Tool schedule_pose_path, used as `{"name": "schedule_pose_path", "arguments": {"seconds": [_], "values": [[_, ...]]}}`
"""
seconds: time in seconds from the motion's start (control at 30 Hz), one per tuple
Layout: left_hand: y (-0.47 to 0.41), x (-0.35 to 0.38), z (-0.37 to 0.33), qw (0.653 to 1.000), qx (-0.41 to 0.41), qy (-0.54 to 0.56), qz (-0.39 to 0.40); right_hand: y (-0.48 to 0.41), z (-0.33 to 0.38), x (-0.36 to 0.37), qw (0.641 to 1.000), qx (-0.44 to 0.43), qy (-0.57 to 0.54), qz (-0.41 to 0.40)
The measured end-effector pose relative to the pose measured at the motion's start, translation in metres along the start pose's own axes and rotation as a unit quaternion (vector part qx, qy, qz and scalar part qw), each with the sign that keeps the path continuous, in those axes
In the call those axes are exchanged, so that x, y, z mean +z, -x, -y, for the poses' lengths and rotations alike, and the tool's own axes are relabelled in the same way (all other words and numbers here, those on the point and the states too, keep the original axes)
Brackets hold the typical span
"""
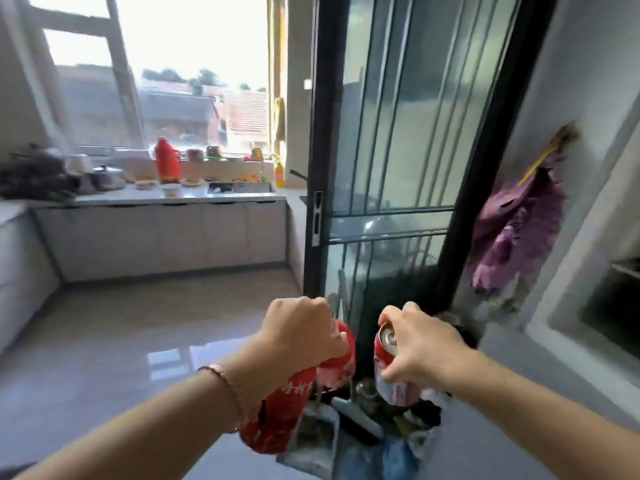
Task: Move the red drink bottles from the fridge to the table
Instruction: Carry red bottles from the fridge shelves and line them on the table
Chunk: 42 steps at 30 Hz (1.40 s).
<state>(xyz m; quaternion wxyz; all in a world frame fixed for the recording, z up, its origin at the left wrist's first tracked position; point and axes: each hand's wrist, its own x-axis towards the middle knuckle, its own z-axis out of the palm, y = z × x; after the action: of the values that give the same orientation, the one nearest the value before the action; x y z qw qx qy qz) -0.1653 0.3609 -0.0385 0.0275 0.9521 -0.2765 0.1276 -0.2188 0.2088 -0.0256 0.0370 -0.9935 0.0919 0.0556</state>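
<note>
My left hand [301,329] grips red drink containers from above: one red can [341,358] under the fingers and a second red can [277,414] hanging lower beneath the wrist. My right hand [419,344] holds another red can [389,368] by its upper part, its silver top showing. Both hands are held out in front of me at waist height over the floor. Neither the fridge nor the table is in view.
A black-framed glass sliding door [388,168] stands straight ahead, with cleaning items [356,420] at its foot. The kitchen counter [166,199] with a red thermos [167,161] and a sink lies beyond to the left. A purple cloth [516,230] hangs on the right wall.
</note>
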Motion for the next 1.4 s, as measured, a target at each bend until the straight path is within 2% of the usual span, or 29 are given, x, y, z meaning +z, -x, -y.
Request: {"name": "schedule_pose_path", "arguments": {"seconds": [0.23,0.4,0.53,0.8,1.1,1.27,1.4], "values": [[0.207,0.007,0.176,0.98,-0.193,-0.043,0.013,0.037,0.233,0.062,0.977,-0.212,-0.009,0.024],[0.37,-0.015,0.274,0.941,-0.328,-0.073,0.032,0.101,0.401,0.114,0.94,-0.337,-0.009,0.043],[0.491,-0.034,0.332,0.9,-0.427,-0.082,0.039,0.156,0.522,0.146,0.898,-0.429,0.012,0.098],[0.673,-0.05,0.418,0.771,-0.633,-0.063,0.041,0.237,0.723,0.201,0.803,-0.568,0.042,0.175],[0.803,-0.076,0.521,0.615,-0.785,-0.073,0.014,0.296,0.935,0.239,0.68,-0.703,0.036,0.205],[0.874,-0.093,0.567,0.54,-0.838,-0.079,-0.014,0.341,1.035,0.262,0.651,-0.72,0.035,0.238],[0.939,-0.098,0.601,0.506,-0.859,-0.074,-0.021,0.377,1.107,0.291,0.652,-0.713,0.027,0.256]]}}
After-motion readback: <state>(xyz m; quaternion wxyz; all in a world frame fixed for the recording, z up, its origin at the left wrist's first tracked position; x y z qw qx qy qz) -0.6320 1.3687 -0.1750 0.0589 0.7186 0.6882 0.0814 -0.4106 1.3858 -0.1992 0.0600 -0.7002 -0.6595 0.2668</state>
